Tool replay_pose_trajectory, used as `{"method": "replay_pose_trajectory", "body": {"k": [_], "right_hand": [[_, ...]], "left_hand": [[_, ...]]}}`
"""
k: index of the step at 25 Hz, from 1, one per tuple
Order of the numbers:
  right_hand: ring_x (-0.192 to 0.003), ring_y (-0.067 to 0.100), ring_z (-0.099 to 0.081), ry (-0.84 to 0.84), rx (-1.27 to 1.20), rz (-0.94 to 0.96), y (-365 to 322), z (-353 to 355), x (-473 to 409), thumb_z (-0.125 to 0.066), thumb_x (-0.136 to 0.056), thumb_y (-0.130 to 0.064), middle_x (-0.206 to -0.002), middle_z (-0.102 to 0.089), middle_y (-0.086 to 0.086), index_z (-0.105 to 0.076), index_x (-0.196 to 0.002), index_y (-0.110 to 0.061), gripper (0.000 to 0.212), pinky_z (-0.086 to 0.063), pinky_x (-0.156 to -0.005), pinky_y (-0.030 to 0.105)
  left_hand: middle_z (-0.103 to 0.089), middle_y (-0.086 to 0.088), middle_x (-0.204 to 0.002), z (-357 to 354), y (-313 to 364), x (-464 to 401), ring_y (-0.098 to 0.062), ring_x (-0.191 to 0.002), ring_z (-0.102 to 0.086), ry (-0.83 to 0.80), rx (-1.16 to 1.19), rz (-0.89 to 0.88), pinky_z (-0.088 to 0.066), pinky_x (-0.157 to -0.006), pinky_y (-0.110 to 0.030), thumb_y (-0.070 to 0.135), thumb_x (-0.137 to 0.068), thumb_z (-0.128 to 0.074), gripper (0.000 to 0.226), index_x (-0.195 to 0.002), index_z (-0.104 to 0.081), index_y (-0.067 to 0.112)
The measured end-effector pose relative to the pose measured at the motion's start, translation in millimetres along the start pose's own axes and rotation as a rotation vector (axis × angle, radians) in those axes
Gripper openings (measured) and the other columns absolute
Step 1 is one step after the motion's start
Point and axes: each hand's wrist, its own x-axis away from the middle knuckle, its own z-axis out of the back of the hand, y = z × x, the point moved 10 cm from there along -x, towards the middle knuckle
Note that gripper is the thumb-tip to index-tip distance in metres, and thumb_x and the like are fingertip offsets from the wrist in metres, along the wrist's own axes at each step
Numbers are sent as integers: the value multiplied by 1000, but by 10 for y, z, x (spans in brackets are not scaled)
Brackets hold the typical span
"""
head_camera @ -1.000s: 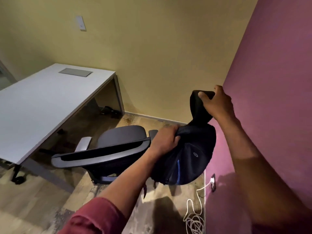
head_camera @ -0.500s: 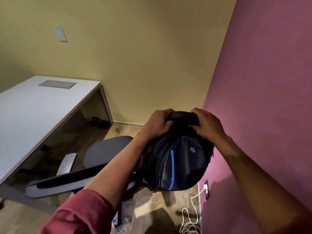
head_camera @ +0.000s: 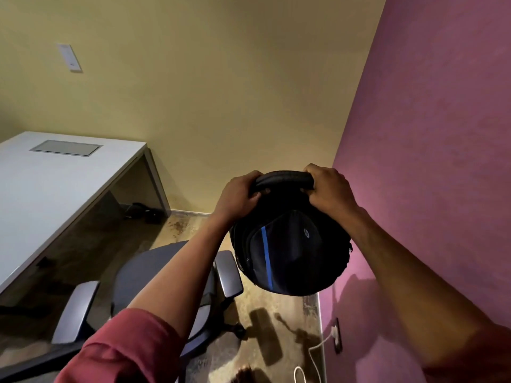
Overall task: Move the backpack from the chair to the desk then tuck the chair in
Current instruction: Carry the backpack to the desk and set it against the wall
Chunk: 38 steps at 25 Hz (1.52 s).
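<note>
Lifted higher off the grey office chair (head_camera: 154, 275), the rounded black fabric backpack (head_camera: 290, 250) hangs from both hands, left hand (head_camera: 240, 194) and right hand (head_camera: 329, 189) clenched on its padded handle, beside the white surface (head_camera: 49, 183).

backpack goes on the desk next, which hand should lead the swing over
Left, likely. Both hands grip the backpack by its top handle, but the left hand is on the side nearer the desk, while the right hand sits by the pink wall.

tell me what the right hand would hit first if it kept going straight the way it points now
The right hand, gripping the backpack by its top, points ahead towards the yellow wall. Nothing seems to lie between, so probably that wall first, though depth is hard to judge.
</note>
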Motion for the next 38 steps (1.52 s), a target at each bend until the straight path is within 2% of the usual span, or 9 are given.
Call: {"method": "replay_pose_trajectory", "body": {"k": [10,19,21,27,33,36,38], "right_hand": [[-80,31,-62,-14,-7,45,68,-304,-1440,-72,-80,-22,-86,-65,0,-58,-98,-20,22,-49,-64,38],[-72,25,-56,-25,-67,163,47,-831,-2946,-73,-78,-25,-74,-54,-11,-54,-91,-30,23,-34,-59,31],[-71,24,-56,-49,-112,193,44,-1010,-3350,-74,-77,-25,-72,-54,-13,-54,-90,-32,24,-36,-59,31],[-78,31,-62,-143,-173,325,-5,-1588,-4444,-71,-77,-19,-79,-62,-3,-58,-95,-27,23,-48,-62,37],[-76,32,-59,-139,-177,469,-495,-1920,-5360,-60,-72,-4,-77,-54,-5,-58,-95,-24,31,-39,-60,33],[-77,33,-59,-141,-200,541,-869,-2165,-5813,-58,-72,-3,-81,-60,-1,-59,-98,-22,32,-44,-61,35],[-77,33,-60,-164,-207,573,-1111,-2404,-6089,-58,-72,-3,-84,-64,1,-59,-98,-23,33,-47,-63,37]], "left_hand": [[-71,0,-86,213,-666,-1160,-25,-81,-64,118,10,21,-50,-70,-42,22,-83,-63,17,-100,-63,19],[-70,0,-87,511,-1446,-2195,-21,-81,-64,191,-22,70,-50,-71,-39,15,-84,-60,16,-99,-63,18],[-70,2,-87,571,-1673,-2444,-19,-81,-64,224,-53,112,-50,-71,-38,15,-83,-58,17,-99,-63,20],[-71,3,-87,651,-2307,-3098,-16,-80,-63,300,-110,253,-51,-72,-37,9,-79,-56,23,-97,-64,21],[-69,4,-89,1047,-2909,-3489,-15,-82,-61,454,-180,382,-45,-69,-26,8,-73,-50,31,-99,-63,20],[-65,8,-86,1329,-3285,-3615,-9,-77,-56,513,-206,444,-38,-65,-11,9,-71,-48,34,-99,-61,24],[-63,9,-85,1520,-3572,-3685,-7,-75,-55,530,-226,472,-37,-64,-11,11,-70,-47,34,-98,-61,25]]}}
